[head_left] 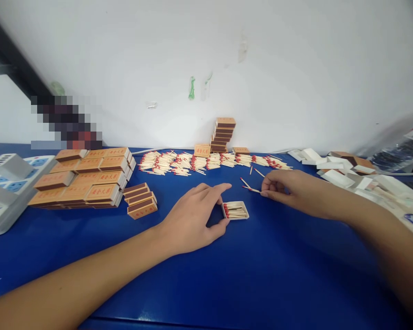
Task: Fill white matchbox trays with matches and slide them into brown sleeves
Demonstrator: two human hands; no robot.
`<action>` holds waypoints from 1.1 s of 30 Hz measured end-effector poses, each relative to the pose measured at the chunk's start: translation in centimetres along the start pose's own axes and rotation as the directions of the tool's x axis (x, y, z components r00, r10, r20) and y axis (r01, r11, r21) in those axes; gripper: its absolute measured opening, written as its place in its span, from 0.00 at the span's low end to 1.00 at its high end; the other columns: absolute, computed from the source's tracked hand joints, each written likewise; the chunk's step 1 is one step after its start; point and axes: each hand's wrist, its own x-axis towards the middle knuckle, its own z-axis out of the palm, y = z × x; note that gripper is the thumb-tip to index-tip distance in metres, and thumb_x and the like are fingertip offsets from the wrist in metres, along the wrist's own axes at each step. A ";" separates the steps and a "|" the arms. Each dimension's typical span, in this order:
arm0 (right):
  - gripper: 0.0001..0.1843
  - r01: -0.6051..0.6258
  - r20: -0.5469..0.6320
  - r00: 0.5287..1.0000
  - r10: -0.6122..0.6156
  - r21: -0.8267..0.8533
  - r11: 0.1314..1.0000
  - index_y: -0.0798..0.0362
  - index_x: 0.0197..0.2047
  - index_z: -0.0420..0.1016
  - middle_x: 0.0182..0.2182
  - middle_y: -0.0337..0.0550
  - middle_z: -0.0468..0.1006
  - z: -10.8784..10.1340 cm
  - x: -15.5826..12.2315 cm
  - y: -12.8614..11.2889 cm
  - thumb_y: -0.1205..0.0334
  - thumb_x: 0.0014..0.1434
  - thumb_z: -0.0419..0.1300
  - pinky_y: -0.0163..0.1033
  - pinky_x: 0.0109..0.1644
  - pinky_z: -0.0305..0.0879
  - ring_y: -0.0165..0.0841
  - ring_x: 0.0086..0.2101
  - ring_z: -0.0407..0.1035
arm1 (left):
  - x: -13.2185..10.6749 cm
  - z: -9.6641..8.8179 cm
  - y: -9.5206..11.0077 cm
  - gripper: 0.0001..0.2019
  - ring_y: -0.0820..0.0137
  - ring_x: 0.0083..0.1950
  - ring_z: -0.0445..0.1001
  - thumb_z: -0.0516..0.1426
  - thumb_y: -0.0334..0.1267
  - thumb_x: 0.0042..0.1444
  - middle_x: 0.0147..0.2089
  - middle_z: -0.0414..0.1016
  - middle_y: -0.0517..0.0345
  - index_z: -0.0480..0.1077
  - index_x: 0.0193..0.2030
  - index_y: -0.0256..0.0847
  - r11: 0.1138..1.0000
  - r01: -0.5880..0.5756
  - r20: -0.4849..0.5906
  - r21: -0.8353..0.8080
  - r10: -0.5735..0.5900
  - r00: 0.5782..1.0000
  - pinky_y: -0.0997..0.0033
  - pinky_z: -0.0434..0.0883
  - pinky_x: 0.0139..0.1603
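My left hand rests at the left end of a small white matchbox tray. Thumb and a finger touch its near and far left corners, while the index finger stretches out above. Inside the tray lies a layer of red-tipped matches, heads to the left. To the right, my right hand pinches a match just above the blue table. A few loose matches lie by its fingertips. Behind both hands runs a long row of match piles.
Stacked matchboxes stand on the left, with several on edge beside them. A leaning matchbox tower is against the wall. White empty trays and a plastic packet lie at right. A power strip sits far left.
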 end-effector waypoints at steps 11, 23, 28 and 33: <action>0.16 -0.012 -0.025 1.000 0.012 -0.010 1.000 0.48 0.38 0.77 0.33 0.47 0.81 0.6 0.3 -0.1 0.46 0.68 0.57 0.43 0.34 0.66 0.39 0.30 0.73 | 0.0 0.0 -0.1 0.32 0.57 0.58 0.75 0.63 0.36 0.66 0.54 0.81 0.53 0.59 0.73 0.40 1.000 0.005 0.003 -0.007 -0.005 1.000 0.50 0.74 0.64; 0.17 0.194 -0.131 0.974 -0.186 0.056 0.979 0.47 0.40 0.75 0.36 0.44 0.80 0.9 -1.1 -3.2 0.46 0.74 0.55 0.42 0.38 0.65 0.37 0.33 0.72 | 0.1 0.1 -0.2 0.32 0.57 0.57 0.75 0.63 0.35 0.65 0.53 0.80 0.53 0.59 0.73 0.41 1.000 0.014 -0.015 0.002 -0.014 1.000 0.50 0.74 0.64; 0.11 0.290 -0.117 0.952 -0.284 0.041 0.956 0.48 0.42 0.74 0.40 0.46 0.80 2.4 -1.5 -5.6 0.55 0.75 0.54 0.42 0.39 0.66 0.37 0.35 0.73 | 0.1 0.0 0.0 0.32 0.57 0.58 0.75 0.63 0.36 0.66 0.54 0.80 0.53 0.59 0.73 0.42 1.000 0.025 -0.010 -0.010 -0.025 1.000 0.49 0.74 0.65; 0.09 0.293 -0.141 0.948 -0.285 0.036 0.956 0.47 0.43 0.75 0.40 0.45 0.80 2.6 -1.3 -6.0 0.56 0.74 0.56 0.43 0.38 0.65 0.37 0.33 0.74 | 0.2 -0.1 0.0 0.32 0.57 0.58 0.76 0.63 0.36 0.66 0.54 0.80 0.54 0.59 0.73 0.45 1.000 0.025 -0.005 -0.011 -0.025 1.000 0.49 0.75 0.65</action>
